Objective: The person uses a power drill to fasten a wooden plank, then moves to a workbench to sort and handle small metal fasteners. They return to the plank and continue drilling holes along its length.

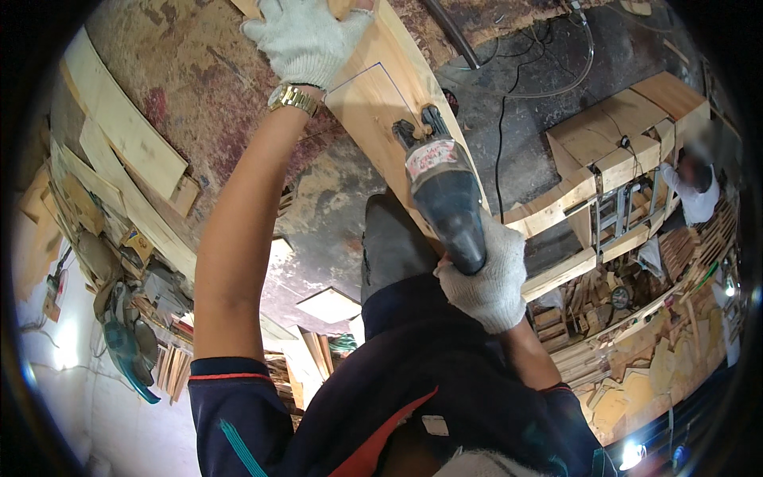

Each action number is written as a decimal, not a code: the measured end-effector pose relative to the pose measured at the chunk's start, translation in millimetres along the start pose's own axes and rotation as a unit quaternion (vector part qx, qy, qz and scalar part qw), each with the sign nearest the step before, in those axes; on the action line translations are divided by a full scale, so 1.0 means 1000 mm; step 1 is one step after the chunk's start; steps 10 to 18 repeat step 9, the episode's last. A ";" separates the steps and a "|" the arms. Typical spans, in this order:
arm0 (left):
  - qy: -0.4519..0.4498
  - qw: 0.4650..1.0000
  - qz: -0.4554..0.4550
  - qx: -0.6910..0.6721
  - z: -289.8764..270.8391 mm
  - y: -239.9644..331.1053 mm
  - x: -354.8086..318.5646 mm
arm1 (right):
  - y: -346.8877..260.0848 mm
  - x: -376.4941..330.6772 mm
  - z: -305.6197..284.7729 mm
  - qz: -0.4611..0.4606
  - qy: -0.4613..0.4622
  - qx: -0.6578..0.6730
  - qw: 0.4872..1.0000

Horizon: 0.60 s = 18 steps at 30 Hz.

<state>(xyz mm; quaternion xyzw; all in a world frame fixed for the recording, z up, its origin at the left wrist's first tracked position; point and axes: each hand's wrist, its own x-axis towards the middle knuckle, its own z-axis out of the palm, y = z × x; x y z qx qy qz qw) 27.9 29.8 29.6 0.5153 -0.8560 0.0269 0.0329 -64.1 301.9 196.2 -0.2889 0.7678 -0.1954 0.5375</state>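
Note:
A wooden plank (369, 103) with pencil lines drawn on it runs from the top of the head view down toward my lap. My left hand (306, 40), in a white knit glove, lies on the plank's far part with its fingers spread; some fingertips are cut off by the picture's edge. A gold-coloured watch (293, 98) circles that wrist. My gloved right hand (491, 278) wraps round the rear of a dark jigsaw (445, 187). The jigsaw's forked black front rests on the plank near the drawn line. Its blade cannot be made out.
Pale boards (131, 119) lie at the left on the worn, stained work surface. A black cable (500, 151) trails at the right. Beyond it stands a wooden frame (596, 179), with another person (695, 187) near its far end. Wood offcuts (620, 381) pile up lower right.

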 end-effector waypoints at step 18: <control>0.002 0.999 -0.034 -0.004 -0.012 0.001 -0.004 | -0.006 0.001 -0.003 -0.015 -0.007 -0.009 1.000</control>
